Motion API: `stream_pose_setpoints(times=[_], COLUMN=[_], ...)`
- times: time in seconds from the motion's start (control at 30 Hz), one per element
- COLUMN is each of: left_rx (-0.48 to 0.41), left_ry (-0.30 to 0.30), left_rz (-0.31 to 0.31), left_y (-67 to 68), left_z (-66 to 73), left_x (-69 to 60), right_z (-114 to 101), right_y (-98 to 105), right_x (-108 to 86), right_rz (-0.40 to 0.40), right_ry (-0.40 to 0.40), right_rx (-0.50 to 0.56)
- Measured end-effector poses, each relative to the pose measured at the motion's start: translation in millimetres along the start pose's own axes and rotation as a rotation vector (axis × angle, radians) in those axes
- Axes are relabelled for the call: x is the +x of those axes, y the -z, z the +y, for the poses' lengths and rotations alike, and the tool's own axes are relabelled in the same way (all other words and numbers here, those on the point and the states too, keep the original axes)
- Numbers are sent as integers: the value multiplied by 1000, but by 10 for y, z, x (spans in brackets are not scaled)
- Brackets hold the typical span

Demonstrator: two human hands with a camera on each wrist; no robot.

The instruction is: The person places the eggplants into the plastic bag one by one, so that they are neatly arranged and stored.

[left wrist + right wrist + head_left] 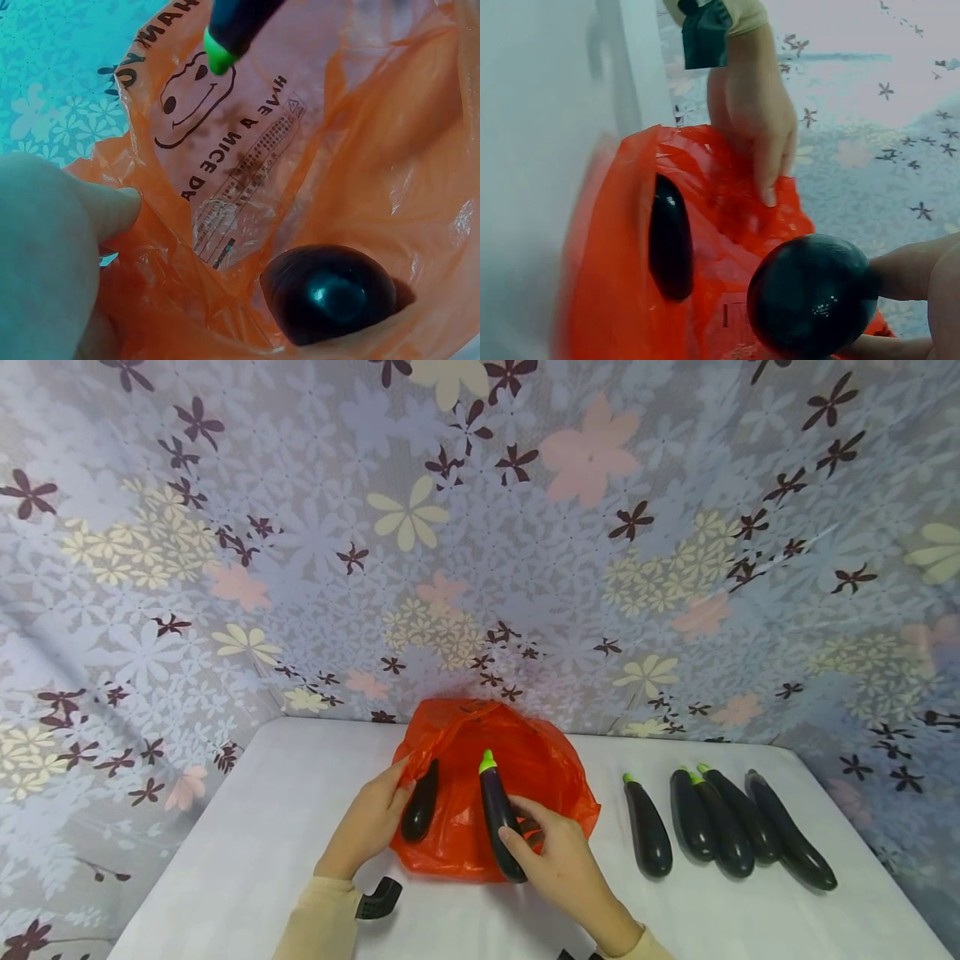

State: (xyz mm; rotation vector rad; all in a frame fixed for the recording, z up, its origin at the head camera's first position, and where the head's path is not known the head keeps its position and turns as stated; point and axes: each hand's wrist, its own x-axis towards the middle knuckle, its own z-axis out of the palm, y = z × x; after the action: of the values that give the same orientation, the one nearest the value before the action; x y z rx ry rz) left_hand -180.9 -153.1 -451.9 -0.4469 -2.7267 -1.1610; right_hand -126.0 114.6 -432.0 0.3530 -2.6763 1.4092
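Observation:
A red plastic bag point(461, 827) lies on the white table with its mouth spread open. My left hand point(369, 817) pinches the bag's left edge, thumb and fingers closed on the plastic in the left wrist view point(112, 217). One eggplant point(422, 806) rests inside the bag at its left side. My right hand point(558, 860) grips a second eggplant point(497, 814) near its thick end, its green stem end pointing away over the bag's opening. In the right wrist view, the held eggplant's round end point(814, 296) shows between thumb and fingers.
Right of the bag, a single eggplant point(648, 828) lies on the white table point(225, 835). Farther right are several more eggplants point(723, 827), side by side. A floral cloth point(480, 543) hangs behind the table. Black devices point(380, 898) are at both wrists.

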Motion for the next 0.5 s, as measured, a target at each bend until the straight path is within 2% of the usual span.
stream_pose_setpoints(times=[0.23,0.4,0.5], left_rx=[2,0,-4], left_ry=[24,53,49], left_rz=[-10,-21,-30], left_y=[-17,0,11], left_z=[14,25,22], left_x=[-6,-13,-7], right_z=[55,75,87], right_y=[-128,-192,-228], right_x=[81,166,207], right_rz=[-22,-44,-39], right_ry=[24,9,2], right_rx=[15,3,-4])
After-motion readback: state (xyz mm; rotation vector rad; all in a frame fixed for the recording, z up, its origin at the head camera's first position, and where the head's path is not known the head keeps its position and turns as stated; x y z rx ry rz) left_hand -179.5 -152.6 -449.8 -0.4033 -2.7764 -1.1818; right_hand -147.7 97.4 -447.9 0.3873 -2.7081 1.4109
